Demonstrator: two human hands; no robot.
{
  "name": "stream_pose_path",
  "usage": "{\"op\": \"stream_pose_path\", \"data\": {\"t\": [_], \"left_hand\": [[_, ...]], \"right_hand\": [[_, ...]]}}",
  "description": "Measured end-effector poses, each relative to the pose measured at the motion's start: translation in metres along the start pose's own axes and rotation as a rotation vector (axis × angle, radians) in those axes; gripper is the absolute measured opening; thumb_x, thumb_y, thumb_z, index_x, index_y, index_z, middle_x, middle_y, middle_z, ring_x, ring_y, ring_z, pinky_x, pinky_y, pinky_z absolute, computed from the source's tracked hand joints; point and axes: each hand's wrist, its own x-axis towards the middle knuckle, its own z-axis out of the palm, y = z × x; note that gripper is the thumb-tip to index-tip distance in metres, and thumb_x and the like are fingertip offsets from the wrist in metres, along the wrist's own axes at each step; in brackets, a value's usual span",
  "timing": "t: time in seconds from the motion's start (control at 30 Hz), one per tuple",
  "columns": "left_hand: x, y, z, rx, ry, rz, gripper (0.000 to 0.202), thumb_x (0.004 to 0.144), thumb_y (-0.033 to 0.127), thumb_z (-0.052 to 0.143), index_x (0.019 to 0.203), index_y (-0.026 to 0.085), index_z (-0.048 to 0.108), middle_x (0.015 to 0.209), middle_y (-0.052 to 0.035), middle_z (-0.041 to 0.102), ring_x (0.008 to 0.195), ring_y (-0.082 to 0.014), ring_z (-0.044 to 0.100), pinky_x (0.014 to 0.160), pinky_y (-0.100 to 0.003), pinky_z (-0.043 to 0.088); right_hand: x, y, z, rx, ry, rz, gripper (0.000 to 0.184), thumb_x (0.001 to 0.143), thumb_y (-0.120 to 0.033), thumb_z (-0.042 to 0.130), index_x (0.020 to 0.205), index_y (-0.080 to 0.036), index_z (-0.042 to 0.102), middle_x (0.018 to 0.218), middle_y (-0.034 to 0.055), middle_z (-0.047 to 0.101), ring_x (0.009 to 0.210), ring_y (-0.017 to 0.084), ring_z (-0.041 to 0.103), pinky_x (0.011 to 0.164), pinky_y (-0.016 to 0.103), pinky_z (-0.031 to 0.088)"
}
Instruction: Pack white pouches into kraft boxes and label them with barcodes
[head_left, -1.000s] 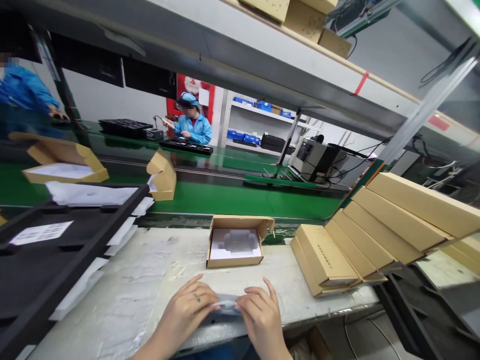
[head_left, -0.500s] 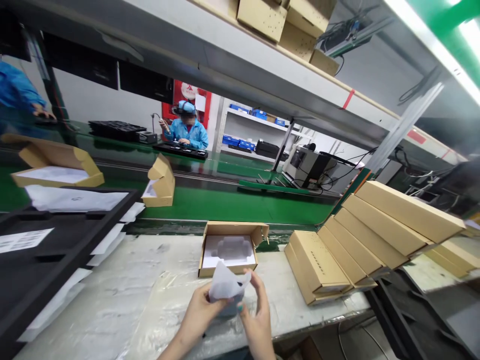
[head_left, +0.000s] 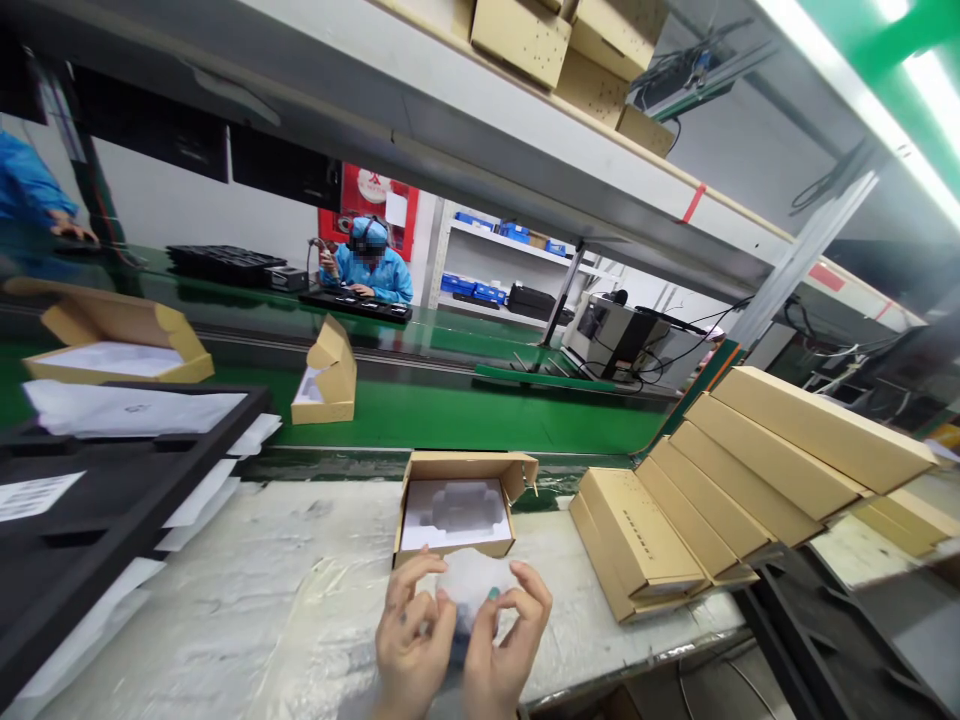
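My left hand (head_left: 411,640) and my right hand (head_left: 501,642) are pressed together low in the middle, fingers curled around a thin translucent white pouch (head_left: 471,585) with a dark item partly hidden inside it. Just beyond my fingertips an open cardboard box (head_left: 459,512) with a white moulded foam insert rests on the plastic-covered bench (head_left: 270,610).
A slanted row of closed cardboard boxes (head_left: 705,510) lies to the right. A black rack with white sheets (head_left: 97,470) fills the left. Beyond runs a green conveyor (head_left: 450,410) carrying open boxes (head_left: 326,378). A person in blue (head_left: 367,270) works across the belt.
My hands lifted the pouch off the bench edge and brought it up closer to the open box; now both hands are curled tightly around it.
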Motion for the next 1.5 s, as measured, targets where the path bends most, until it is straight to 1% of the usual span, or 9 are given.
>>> {"op": "stream_pose_path", "data": {"t": [0.13, 0.27, 0.4, 0.5, 0.63, 0.73, 0.87, 1.1, 1.5], "left_hand": [[0.013, -0.004, -0.007, 0.067, -0.184, 0.331, 0.028, 0.09, -0.003, 0.045, 0.079, 0.022, 0.049, 0.073, 0.0062, 0.059, 0.068, -0.0106, 0.059, 0.111, -0.047, 0.046], [0.024, -0.007, -0.013, 0.178, -0.271, 0.235, 0.028, 0.091, 0.004, 0.045, 0.069, 0.022, 0.042, 0.061, 0.0077, 0.041, 0.055, -0.0104, 0.047, 0.102, -0.043, 0.051], [0.038, -0.022, -0.032, 0.281, -0.339, 0.096, 0.017, 0.095, 0.014, 0.045, 0.081, 0.023, 0.05, 0.074, 0.0024, 0.055, 0.069, -0.0154, 0.059, 0.072, -0.03, 0.055], [0.046, -0.046, -0.048, 0.371, -0.328, 0.033, 0.016, 0.099, 0.024, 0.049, 0.114, 0.024, 0.056, 0.11, -0.0061, 0.065, 0.102, -0.0233, 0.063, 0.088, -0.039, 0.055], [0.042, -0.079, -0.053, 0.473, -0.324, 0.025, 0.043, 0.095, 0.03, 0.059, 0.135, 0.022, 0.05, 0.138, -0.013, 0.056, 0.129, -0.0344, 0.048, 0.108, -0.057, 0.043], [0.033, -0.093, -0.048, 0.513, -0.318, 0.037, 0.042, 0.097, 0.028, 0.054, 0.138, 0.018, 0.049, 0.14, -0.0147, 0.056, 0.128, -0.0344, 0.048, 0.107, -0.057, 0.045], [0.027, -0.101, -0.045, 0.549, -0.313, 0.046, 0.039, 0.098, 0.027, 0.05, 0.136, 0.017, 0.053, 0.139, -0.0138, 0.058, 0.12, -0.0334, 0.052, 0.102, -0.055, 0.049], [0.025, -0.103, -0.043, 0.588, -0.346, 0.028, 0.045, 0.098, 0.025, 0.048, 0.144, 0.021, 0.049, 0.146, -0.0108, 0.053, 0.118, -0.0319, 0.053, 0.102, -0.05, 0.048], [0.035, -0.082, -0.041, 0.589, -0.393, -0.04, 0.037, 0.095, 0.034, 0.052, 0.129, 0.021, 0.054, 0.134, -0.0117, 0.054, 0.118, -0.0325, 0.051, 0.103, -0.051, 0.045]], "right_hand": [[-0.013, 0.024, -0.014, 0.301, -0.331, -0.059, 0.024, 0.11, -0.037, 0.047, 0.131, -0.025, 0.049, 0.111, 0.0088, 0.068, 0.101, 0.023, 0.068, 0.087, 0.037, 0.056], [-0.043, 0.05, -0.025, 0.401, -0.474, 0.226, 0.038, 0.101, -0.059, 0.056, 0.124, -0.029, 0.058, 0.116, 0.0088, 0.07, 0.108, 0.028, 0.068, 0.092, 0.04, 0.058], [-0.047, 0.062, -0.033, 0.463, -0.636, 0.316, 0.042, 0.104, -0.057, 0.049, 0.131, -0.026, 0.058, 0.117, 0.0104, 0.069, 0.102, 0.028, 0.07, 0.084, 0.035, 0.061], [-0.01, 0.06, -0.029, 0.289, -0.659, 0.083, 0.03, 0.108, -0.036, 0.044, 0.135, -0.029, 0.056, 0.122, 0.0084, 0.067, 0.111, 0.027, 0.066, 0.093, 0.037, 0.056], [0.062, 0.056, 0.0, -0.111, -0.813, -0.266, 0.05, 0.105, -0.007, 0.035, 0.148, -0.03, 0.045, 0.134, 0.0127, 0.06, 0.123, 0.028, 0.056, 0.103, 0.047, 0.046], [0.095, 0.065, 0.031, -0.279, -1.079, -0.321, 0.055, 0.101, -0.003, 0.046, 0.147, -0.033, 0.05, 0.125, 0.0116, 0.066, 0.114, 0.03, 0.062, 0.098, 0.047, 0.048], [0.11, 0.09, 0.065, -0.249, -1.238, -0.284, 0.049, 0.095, -0.009, 0.064, 0.138, -0.032, 0.061, 0.123, 0.0058, 0.071, 0.111, 0.028, 0.066, 0.095, 0.036, 0.052], [0.107, 0.11, 0.093, -0.207, -1.148, -0.039, 0.011, 0.098, -0.018, 0.067, 0.107, -0.022, 0.073, 0.105, 0.0024, 0.076, 0.097, 0.02, 0.072, 0.088, 0.026, 0.054], [0.102, 0.116, 0.109, -0.145, -1.091, 0.07, 0.007, 0.091, -0.012, 0.074, 0.086, -0.016, 0.074, 0.083, 0.0008, 0.074, 0.078, 0.018, 0.071, 0.078, 0.033, 0.057]]}}
